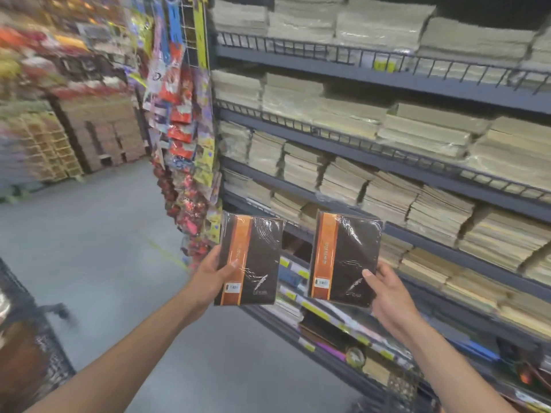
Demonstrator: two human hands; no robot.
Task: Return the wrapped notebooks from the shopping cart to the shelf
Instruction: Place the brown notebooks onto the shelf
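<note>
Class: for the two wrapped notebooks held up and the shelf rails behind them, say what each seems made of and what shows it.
The left notebook and right notebook: clear glossy plastic film outside, by the white glare streaks and wrinkles; covers dark brown with an orange band, perhaps card or imitation leather. The shelf rails: probably painted metal, thin dark grey matt bars.

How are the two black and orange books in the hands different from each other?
Left notebook: the left hand grips its left edge, thumb on the orange stripe. Right notebook: the right hand grips its lower right corner, thumb on the black cover. The left notebook is by the hanging packets, the right notebook before the shelf. Both are plastic-wrapped, black with an orange stripe.
</note>
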